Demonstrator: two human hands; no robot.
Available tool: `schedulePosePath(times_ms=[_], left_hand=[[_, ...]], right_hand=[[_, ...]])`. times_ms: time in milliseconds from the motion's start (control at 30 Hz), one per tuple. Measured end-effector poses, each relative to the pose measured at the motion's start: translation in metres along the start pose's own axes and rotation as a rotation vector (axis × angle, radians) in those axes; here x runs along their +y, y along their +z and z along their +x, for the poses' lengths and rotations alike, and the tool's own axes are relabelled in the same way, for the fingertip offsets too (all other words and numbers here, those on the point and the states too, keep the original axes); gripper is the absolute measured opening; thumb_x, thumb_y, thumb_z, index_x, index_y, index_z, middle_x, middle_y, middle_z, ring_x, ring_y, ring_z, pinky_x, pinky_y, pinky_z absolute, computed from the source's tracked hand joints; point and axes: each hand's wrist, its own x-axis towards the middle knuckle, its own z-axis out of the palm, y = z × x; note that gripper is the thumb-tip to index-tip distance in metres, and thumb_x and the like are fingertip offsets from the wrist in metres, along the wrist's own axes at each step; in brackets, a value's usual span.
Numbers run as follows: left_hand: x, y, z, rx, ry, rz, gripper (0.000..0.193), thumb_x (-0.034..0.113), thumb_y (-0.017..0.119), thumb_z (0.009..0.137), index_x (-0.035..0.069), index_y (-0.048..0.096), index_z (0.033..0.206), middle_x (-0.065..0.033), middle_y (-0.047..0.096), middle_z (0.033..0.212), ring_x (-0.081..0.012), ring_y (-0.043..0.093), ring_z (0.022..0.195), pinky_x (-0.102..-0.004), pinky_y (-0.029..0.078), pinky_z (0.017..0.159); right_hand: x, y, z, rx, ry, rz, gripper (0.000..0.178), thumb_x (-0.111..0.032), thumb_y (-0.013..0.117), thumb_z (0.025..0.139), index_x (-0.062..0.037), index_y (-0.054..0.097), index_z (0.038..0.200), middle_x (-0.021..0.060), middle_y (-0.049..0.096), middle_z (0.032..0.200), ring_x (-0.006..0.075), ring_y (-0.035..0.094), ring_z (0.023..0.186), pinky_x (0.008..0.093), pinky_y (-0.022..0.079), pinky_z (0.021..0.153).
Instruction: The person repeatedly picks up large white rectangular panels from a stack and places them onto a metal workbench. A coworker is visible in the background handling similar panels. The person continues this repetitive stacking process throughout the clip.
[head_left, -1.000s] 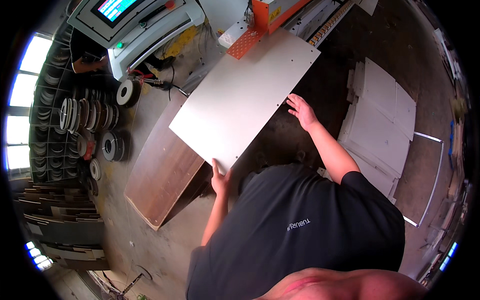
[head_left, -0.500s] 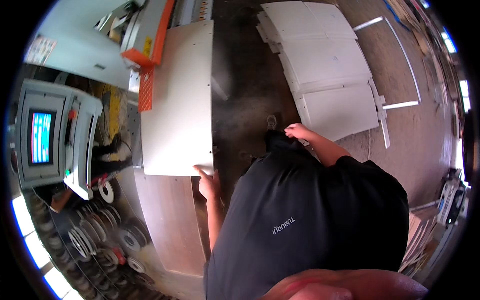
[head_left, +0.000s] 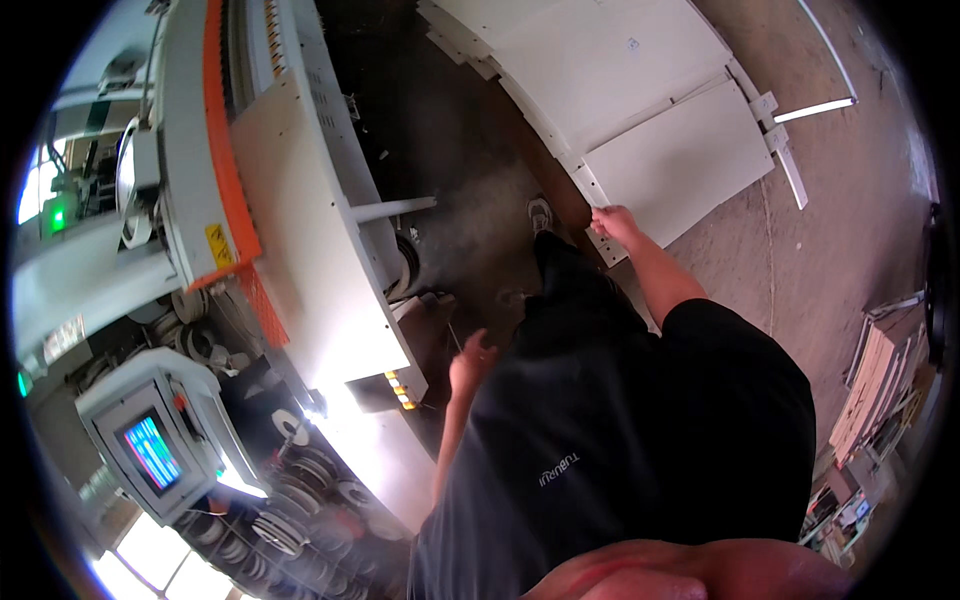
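Note:
My left hand (head_left: 472, 362) is in the air beside the machine bed, its fingers loosely apart with nothing in them. Left of it, a long white panel (head_left: 315, 220) with small drilled holes lies along the machine, apart from the hand. My right hand (head_left: 614, 222) is closed, fingers curled, over the near left edge of a stack of white panels (head_left: 690, 165). Whether it touches or grips the top panel is hidden by the hand itself.
The machine has an orange guard (head_left: 225, 150). A control console (head_left: 150, 440) with a lit screen stands at the left, by rolls of edge banding (head_left: 290, 520). A metal bar (head_left: 395, 208) juts toward the walkway. Stacked boards (head_left: 875, 385) stand at the right.
My left hand has come off the white panel and moved right. My right hand has moved up over the stack's edge. The view has turned, and the panel lies farther along the machine.

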Motion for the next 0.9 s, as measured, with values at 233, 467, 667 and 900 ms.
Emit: schedulePosePath(times_ms=[233,467,667,900], left_hand=[[0.032,0.027,0.021,-0.204,-0.133,-0.300,0.043,0.035,0.068,0.095,0.016,0.061,0.132,-0.0081,0.072,0.083,-0.0244,0.073,0.079,-0.0374,0.057,0.072],[0.040,0.018,0.031,-0.279,-0.389,-0.230,0.038,0.029,0.065,0.098,0.011,0.062,0.132,-0.0056,0.073,0.083,-0.0138,0.071,0.076,-0.0308,0.056,0.073],[0.037,0.023,0.038,-0.309,-0.488,-0.568,0.037,0.025,0.062,0.098,0.006,0.062,0.130,-0.0066,0.074,0.091,-0.0131,0.070,0.078,-0.0312,0.057,0.072],[0.080,0.000,0.104,-0.413,-0.603,-0.423,0.038,0.023,0.060,0.099,0.003,0.061,0.132,-0.0099,0.073,0.093,-0.0155,0.071,0.082,-0.0312,0.058,0.073]], right_hand=[[-0.086,-0.010,0.126,0.126,0.126,0.247,0.045,-0.043,0.055,0.103,-0.0038,0.061,0.123,0.0101,0.069,0.118,0.0218,0.068,0.105,0.0393,0.054,0.085],[-0.135,-0.025,0.242,0.297,0.297,0.709,0.072,-0.053,0.047,0.105,0.0019,0.035,0.151,0.0204,0.042,0.155,0.0354,0.049,0.138,0.0532,0.049,0.106],[-0.104,-0.021,0.274,0.286,0.316,0.900,0.074,-0.058,0.045,0.104,0.0037,0.042,0.145,0.0205,0.048,0.149,0.0336,0.049,0.137,0.0544,0.050,0.105],[-0.045,-0.014,0.226,0.352,0.401,0.860,0.071,-0.062,0.040,0.104,-0.0001,0.052,0.137,0.0138,0.061,0.134,0.0283,0.059,0.123,0.0500,0.051,0.105]])
